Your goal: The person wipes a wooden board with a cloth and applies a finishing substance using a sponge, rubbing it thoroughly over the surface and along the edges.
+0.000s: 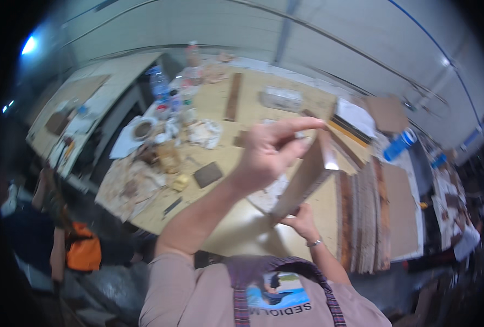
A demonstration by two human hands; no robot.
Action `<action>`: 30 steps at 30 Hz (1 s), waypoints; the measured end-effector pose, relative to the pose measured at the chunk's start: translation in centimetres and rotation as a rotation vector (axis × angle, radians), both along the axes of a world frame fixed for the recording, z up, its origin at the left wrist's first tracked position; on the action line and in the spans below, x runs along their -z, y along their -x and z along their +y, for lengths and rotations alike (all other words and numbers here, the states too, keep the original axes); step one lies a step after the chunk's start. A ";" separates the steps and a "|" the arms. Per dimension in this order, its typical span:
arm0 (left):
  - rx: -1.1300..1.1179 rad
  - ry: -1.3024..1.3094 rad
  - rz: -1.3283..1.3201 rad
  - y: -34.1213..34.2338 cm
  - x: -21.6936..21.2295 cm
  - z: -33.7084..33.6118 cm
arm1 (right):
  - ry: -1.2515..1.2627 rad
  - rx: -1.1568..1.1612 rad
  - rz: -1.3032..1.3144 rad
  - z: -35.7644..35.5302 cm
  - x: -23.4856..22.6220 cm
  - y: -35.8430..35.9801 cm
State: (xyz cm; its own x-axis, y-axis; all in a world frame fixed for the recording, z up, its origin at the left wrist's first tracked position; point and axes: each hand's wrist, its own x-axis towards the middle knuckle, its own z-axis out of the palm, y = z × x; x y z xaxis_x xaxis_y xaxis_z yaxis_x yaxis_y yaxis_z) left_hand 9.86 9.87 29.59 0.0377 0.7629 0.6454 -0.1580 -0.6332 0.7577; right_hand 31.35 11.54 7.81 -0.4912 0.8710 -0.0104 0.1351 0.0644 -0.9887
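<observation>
A flat wooden board (303, 184) is held tilted on edge above the yellowish worktable (220, 240). My left hand (264, 155) reaches across to its upper end, index finger and thumb closing on the edge there. Lower down, my right hand (302, 220) grips the near end, its fingers partly hidden by the board. Just right of it stands a row of similar boards (366, 218), set side by side on edge. A dark square pad (207, 174) and a small yellow block (180, 182) lie to the left of my left forearm.
Plastic bottles (159, 84), a tape roll (142, 129) and stained cloths (130, 182) crowd the table's left side. A brown wood strip (233, 97) and a wrapped white pack (281, 98) lie farther back. A blue bottle (399, 146) is at right. Another person (35, 234) stands at left.
</observation>
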 end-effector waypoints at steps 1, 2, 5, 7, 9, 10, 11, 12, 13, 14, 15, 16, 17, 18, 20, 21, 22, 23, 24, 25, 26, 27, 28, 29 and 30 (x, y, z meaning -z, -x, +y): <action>-0.004 0.001 0.016 0.5 0.4 -0.2 | 0.032 -0.001 0.048 -0.5 -1.0 0.7; -0.046 -0.023 0.028 0.8 0.9 -0.3 | 0.040 -0.015 0.046 -0.7 -1.4 0.9; -0.096 -0.133 0.083 1.5 1.0 -0.2 | -0.005 -0.006 0.072 -0.8 -1.4 0.9; -0.327 -0.334 0.205 1.8 1.5 0.5 | -0.020 0.000 0.055 -0.9 -1.8 0.9; -0.278 -0.239 0.118 1.8 2.1 0.4 | 0.002 -0.008 0.068 -0.7 -1.8 0.8; -0.249 -0.192 0.072 1.7 2.5 0.4 | 0.012 -0.008 0.073 -0.6 -1.7 0.7; -0.246 -0.177 0.056 1.8 3.2 0.4 | 0.007 -0.007 0.076 -0.6 -1.6 0.6; -0.246 -0.161 0.043 2.0 4.1 0.4 | 0.003 -0.010 0.082 -0.5 -1.5 0.5; -0.244 -0.147 0.032 2.3 5.3 0.5 | -0.002 -0.011 0.090 -0.4 -1.4 0.6; -0.218 -0.062 0.123 3.1 7.5 0.6 | 0.003 -0.003 0.103 -0.4 -1.4 0.6; -0.190 0.024 0.212 3.7 10.2 0.8 | 0.010 0.007 0.115 -0.4 -1.4 0.6; -0.071 0.202 0.041 2.6 12.6 0.2 | 0.018 0.014 0.130 -0.5 -1.5 0.7; -0.116 0.325 0.150 2.2 16.1 -0.3 | 0.024 0.011 0.132 -0.6 -1.8 0.9; -0.182 0.360 0.260 1.3 18.8 -1.1 | 0.030 0.012 0.134 -0.8 -2.1 1.1; -0.049 0.342 0.103 -1.1 21.8 -4.0 | 0.027 0.014 0.128 -1.3 -2.7 1.3; -0.036 0.275 0.178 -1.6 22.0 -5.1 | 0.010 0.023 0.115 -1.6 -3.3 1.3; 0.141 0.538 0.077 -2.0 20.7 -6.1 | -0.008 0.031 0.098 -1.7 -3.6 1.3; 0.058 0.502 0.246 -2.2 19.9 -6.6 | 0.011 0.020 0.126 -1.9 -3.4 0.9; -0.029 0.465 0.414 -2.4 19.7 -7.1 | 0.034 0.012 0.144 -2.1 -3.9 1.0; -0.107 0.387 0.484 -2.6 21.2 -7.3 | 0.057 0.003 0.162 -2.4 -4.7 1.1; -0.134 0.425 0.518 -2.5 21.6 -7.7 | 0.081 -0.006 0.179 -2.5 -5.1 1.2; -0.154 0.458 0.551 -2.5 21.8 -8.1 | 0.098 -0.021 0.203 -2.6 -5.2 1.0; -0.173 0.492 0.583 -2.4 22.0 -8.4 | 0.122 -0.016 0.274 -2.7 -5.4 1.2; -0.172 0.448 0.554 -2.3 22.4 -8.4 | 0.147 -0.010 0.345 -2.8 -5.5 1.7; -0.149 0.523 0.490 -2.2 23.0 -8.6 | 0.172 -0.008 0.416 -2.9 -5.6 2.0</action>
